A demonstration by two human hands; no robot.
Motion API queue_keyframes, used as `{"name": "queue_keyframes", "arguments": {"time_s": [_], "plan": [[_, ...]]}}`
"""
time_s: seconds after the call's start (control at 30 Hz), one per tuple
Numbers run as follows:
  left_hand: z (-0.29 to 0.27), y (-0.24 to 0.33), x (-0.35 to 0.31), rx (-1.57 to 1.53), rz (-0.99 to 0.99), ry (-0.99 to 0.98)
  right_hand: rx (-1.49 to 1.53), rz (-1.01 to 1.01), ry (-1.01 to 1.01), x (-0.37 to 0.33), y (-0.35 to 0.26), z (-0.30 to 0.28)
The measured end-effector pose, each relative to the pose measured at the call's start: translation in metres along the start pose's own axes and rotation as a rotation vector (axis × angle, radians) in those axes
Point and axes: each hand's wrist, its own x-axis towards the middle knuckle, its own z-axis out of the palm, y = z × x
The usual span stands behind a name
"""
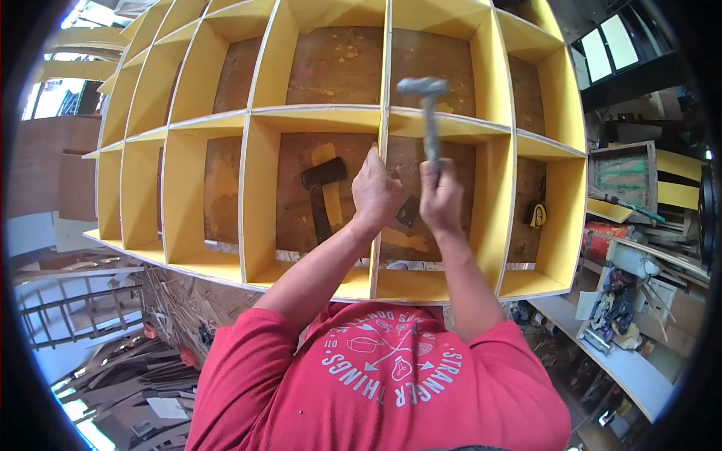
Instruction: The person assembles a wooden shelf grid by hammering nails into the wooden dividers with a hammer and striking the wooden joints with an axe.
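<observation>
Right grip (pixel 442 197) clasps hammer (pixel 431 128) above open compartments (pixel 487 180); left grip (pixel 377 188) at divider's edge (pixel 386 83); hold unclear.

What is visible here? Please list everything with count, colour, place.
Wooden grid frame: 1, yellow, centre
Wooden surface: count unclear, brown, beneath frame
Blurred metal-headed hammer: 1, grey, right of centre
Black-headed hammer: 1, black, lower compartment left of centre
Compact tape measure: 1, yellow-black, lower-right compartment
Small flat piece: 1, dark, compartment below grey hammer
Wood scraps: many, brown, lower left
Long board: 1, white, lower right
Workshop clutter: many, mixed, edges
Printed shirt: 1, red, worn
Left grip: 1, bare, at middle divider
Right grip: 1, bare, holding grey hammer
</observation>
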Motion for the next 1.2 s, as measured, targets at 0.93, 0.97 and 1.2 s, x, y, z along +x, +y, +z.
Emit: {"name": "queue_keyframes", "arguments": {"time_s": [0.93, 0.97, 1.2], "plan": [[-0.006, 0.010, -0.001, -0.040, -0.033, -0.007, -0.631, -0.026, -0.235, 0.048, -0.032, -0.059], [-0.007, 0.006, 0.003, -0.035, -0.045, -0.007, -0.652, -0.070, -0.262, 0.058, -0.049, -0.065], [-0.009, 0.008, -0.004, -0.027, -0.055, -0.029, -0.722, 0.023, -0.277, 0.053, -0.050, -0.059]]}}
